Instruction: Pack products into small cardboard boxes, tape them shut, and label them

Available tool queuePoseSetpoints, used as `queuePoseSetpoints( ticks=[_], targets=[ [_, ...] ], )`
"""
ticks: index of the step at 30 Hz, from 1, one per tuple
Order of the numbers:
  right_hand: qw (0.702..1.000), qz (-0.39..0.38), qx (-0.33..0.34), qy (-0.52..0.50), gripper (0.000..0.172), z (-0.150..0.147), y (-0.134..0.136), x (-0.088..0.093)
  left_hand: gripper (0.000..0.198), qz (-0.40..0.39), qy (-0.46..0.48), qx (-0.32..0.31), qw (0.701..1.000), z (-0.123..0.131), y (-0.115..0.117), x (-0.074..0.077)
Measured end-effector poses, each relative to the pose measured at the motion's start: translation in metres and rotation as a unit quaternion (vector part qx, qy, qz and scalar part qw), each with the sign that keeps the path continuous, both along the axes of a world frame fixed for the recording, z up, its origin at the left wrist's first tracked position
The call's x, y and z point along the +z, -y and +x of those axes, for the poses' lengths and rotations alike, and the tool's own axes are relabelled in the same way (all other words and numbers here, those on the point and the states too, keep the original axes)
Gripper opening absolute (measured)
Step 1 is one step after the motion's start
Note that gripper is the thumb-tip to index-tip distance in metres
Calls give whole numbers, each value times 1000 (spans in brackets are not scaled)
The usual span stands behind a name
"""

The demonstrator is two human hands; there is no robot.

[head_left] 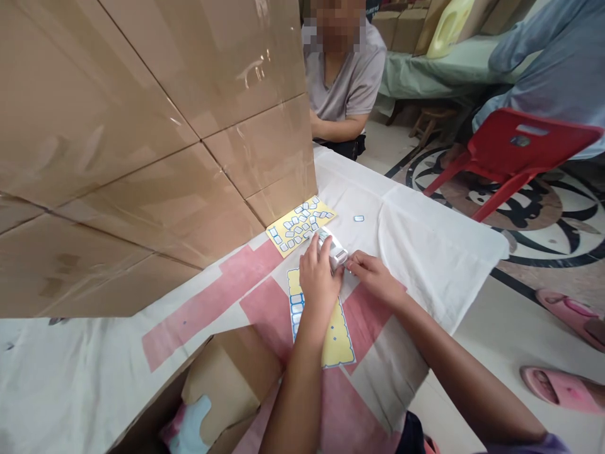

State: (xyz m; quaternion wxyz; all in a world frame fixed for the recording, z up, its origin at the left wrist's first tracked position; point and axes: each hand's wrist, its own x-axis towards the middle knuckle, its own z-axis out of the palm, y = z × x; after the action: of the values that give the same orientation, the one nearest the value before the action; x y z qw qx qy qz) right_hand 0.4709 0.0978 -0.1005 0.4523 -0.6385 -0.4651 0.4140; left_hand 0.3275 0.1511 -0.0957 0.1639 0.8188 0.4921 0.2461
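Observation:
Under the fingers of my left hand (pixel 319 274) is a small whitish object (pixel 334 250) with a shiny, clear-looking surface and printed marks; its kind I cannot make out. The left fingers are closed about its near side. My right hand (pixel 373 272) has thumb and forefinger pinched together at the object's right corner. Below my wrists lies a yellow sheet (pixel 338 337) with a wavy blue border and white blocks, partly hidden by my left forearm. Just beyond the hands rests another yellow sheet (pixel 302 225) covered with white blue-edged pieces. One loose white piece (pixel 359 218) lies on the cloth.
Stacked taped cartons (pixel 189 170) form a wall on the left. An open carton (pixel 231 378) stands at the near edge. White cloth (pixel 416 233) with pink patches covers the table. A person (pixel 347 82) sits across; another (pixel 558 75) is by a red chair (pixel 520 145).

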Motion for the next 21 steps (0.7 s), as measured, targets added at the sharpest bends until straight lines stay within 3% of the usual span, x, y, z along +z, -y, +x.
queuePoseSetpoints(
  ticks=[9,13,16,18,21],
  targets=[
    [1000,13,-9,21,26,2,6,-5,66,-50,47,-5,998,-2,1,6],
    [999,38,13,-11,30,1,11,6,65,-47,91,-21,994,-3,-3,9],
    [993,106,16,-56,33,-5,20,28,58,-22,151,-31,988,-3,12,43],
    [987,139,-2,-86,30,-15,32,46,50,17,216,-56,975,-9,38,83],
    [980,144,-9,-136,24,-34,55,68,49,137,372,-145,907,-40,96,146]
  ],
)
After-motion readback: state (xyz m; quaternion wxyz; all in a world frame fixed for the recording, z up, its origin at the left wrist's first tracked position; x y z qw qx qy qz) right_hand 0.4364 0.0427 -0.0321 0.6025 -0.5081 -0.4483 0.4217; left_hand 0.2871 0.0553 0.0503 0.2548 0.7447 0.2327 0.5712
